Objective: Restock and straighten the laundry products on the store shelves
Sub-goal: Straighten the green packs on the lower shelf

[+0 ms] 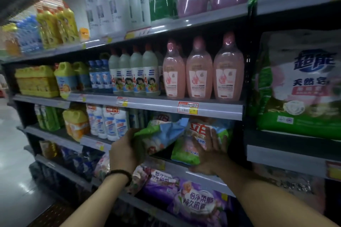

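Note:
A tilted detergent pouch [162, 134], green, blue and white, hangs at the mouth of the third shelf, and my left hand [127, 151] grips its lower left end. Just to its right stands a second pouch [191, 145], green at the bottom with red characters. My right hand [210, 151] lies flat against the front of that pouch with its fingers straight and spread. The grey shelf edge [177, 167] runs below both hands. How deep the tilted pouch sits on the shelf is hidden.
Pink bottles [201, 72] and white bottles [136, 75] line the shelf above, behind a price rail [188, 108]. Purple softener bags [199, 202] fill the shelf below. A big green-and-white detergent bag [299, 83] stands in the right bay. The aisle floor [13, 153] lies left.

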Action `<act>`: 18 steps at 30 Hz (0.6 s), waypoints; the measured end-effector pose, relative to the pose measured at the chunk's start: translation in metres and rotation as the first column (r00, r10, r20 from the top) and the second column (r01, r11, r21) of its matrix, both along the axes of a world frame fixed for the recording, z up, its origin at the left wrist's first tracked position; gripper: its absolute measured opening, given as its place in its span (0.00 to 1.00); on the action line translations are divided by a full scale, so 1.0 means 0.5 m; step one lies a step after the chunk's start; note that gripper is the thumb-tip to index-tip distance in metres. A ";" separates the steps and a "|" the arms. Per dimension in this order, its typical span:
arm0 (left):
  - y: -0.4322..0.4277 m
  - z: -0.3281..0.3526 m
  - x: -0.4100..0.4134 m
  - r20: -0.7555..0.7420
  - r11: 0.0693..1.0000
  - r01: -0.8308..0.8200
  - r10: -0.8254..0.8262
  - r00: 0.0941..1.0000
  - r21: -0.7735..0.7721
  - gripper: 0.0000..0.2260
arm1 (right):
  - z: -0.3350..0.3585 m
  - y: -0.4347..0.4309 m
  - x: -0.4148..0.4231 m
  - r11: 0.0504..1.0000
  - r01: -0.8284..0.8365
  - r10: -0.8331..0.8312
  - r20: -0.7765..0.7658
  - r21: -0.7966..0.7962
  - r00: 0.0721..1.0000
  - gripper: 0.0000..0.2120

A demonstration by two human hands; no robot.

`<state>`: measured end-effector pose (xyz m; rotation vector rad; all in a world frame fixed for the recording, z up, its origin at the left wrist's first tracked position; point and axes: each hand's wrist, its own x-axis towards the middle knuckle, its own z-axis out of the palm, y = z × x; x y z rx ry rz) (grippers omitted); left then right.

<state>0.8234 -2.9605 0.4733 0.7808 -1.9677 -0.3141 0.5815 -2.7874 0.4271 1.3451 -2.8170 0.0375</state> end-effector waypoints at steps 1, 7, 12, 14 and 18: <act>0.018 0.005 0.021 -0.011 1.000 0.001 -0.001 1.000 0.024 0.16 | -0.011 0.000 0.015 0.997 0.000 -0.005 -0.069 -0.079 0.998 0.58; 0.092 0.008 0.121 -0.055 0.946 -0.031 0.052 0.997 0.324 0.11 | -0.129 0.047 0.187 0.886 -0.061 0.103 0.067 -0.459 0.992 0.36; 0.156 -0.016 0.178 -0.190 0.821 0.171 -0.077 0.979 0.545 0.06 | -0.145 0.079 0.297 0.731 0.408 0.385 0.825 -0.547 0.414 0.30; 0.171 -0.023 0.202 -0.363 0.596 0.334 -0.077 0.929 0.730 0.07 | -0.138 0.098 0.325 0.685 0.560 0.472 0.869 -0.466 0.146 0.25; 0.204 -0.025 0.242 -0.513 0.253 0.505 -0.037 0.858 0.825 0.07 | -0.137 0.143 0.339 0.676 0.663 0.614 0.743 -0.321 -0.266 0.31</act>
